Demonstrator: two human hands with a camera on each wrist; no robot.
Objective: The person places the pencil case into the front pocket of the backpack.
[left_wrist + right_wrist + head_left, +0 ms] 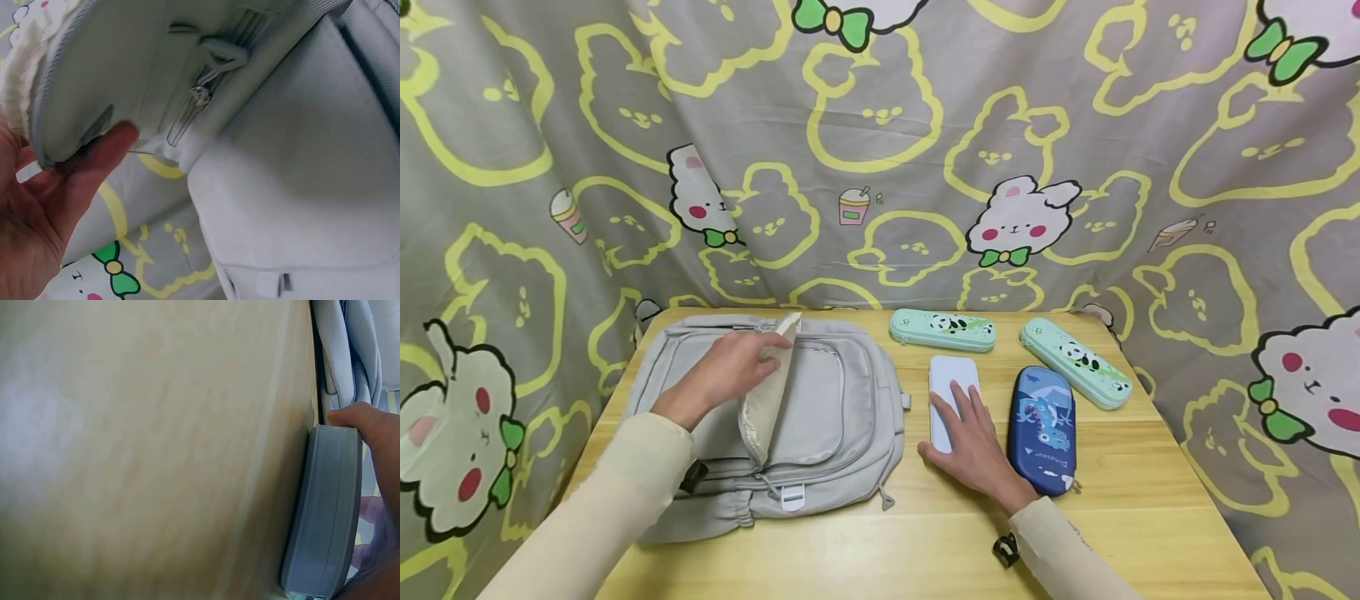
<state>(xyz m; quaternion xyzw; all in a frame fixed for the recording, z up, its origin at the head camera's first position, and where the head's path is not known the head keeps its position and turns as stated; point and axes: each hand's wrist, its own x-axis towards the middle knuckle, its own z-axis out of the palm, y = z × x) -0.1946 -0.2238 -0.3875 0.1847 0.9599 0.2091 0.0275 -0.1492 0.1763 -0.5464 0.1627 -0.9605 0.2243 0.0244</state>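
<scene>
A grey backpack lies on the table at the left, its front pocket flap raised. My left hand holds the flap's edge between thumb and fingers; in the left wrist view the thumb lies against the flap's grey face. My right hand rests over a pale blue pencil case, fingers spread across its top and thumb at its near left corner. In the right wrist view the side of this case appears grey. A dark blue dinosaur pencil case lies just right of that hand.
Two mint green panda pencil cases lie farther back, one behind the pale blue case and the other at the right. A patterned curtain surrounds the wooden table. A cord pull hangs off the backpack's near right corner.
</scene>
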